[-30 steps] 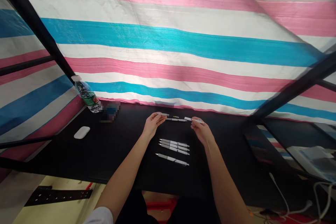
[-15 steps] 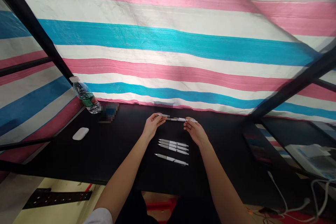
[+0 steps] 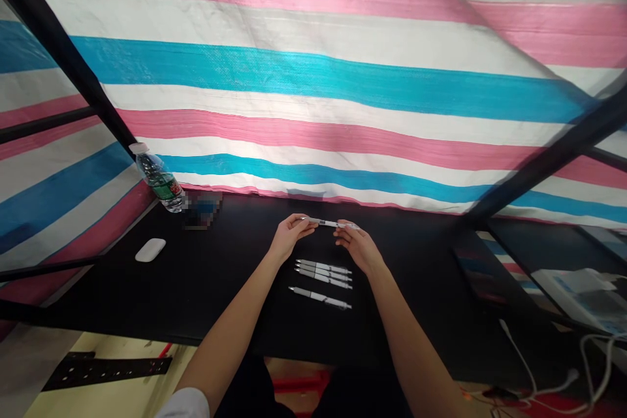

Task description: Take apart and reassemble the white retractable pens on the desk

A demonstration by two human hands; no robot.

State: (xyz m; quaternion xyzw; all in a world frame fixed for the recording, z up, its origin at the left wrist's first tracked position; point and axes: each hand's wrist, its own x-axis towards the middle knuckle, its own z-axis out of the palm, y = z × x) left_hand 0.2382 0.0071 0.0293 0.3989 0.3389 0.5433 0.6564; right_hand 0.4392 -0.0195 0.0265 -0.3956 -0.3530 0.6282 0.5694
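My left hand (image 3: 290, 235) pinches the grey tip end of a white pen (image 3: 329, 223) between thumb and fingers. The fingers of my right hand (image 3: 360, 245) are closed on the pen's other end. The pen lies roughly level above the far half of the black table (image 3: 235, 300). Nearer to me, several white pens (image 3: 323, 273) with grey grips lie side by side in a row, tips to the left. A single white pen (image 3: 319, 298) rests a little apart from them, closer to the front edge.
At the back left stands a water bottle (image 3: 164, 184), beside a pixelated patch. A white rounded case (image 3: 150, 249) sits on the table's left. To the right are a dark flat object (image 3: 477, 271), white cables (image 3: 524, 359) and black frame bars (image 3: 548, 157). Striped sheeting (image 3: 313, 98) walls the back.
Both hands have drawn closer together along the pen, so a shorter stretch, with less of the dark section, shows between them. The pens on the table have stayed put.
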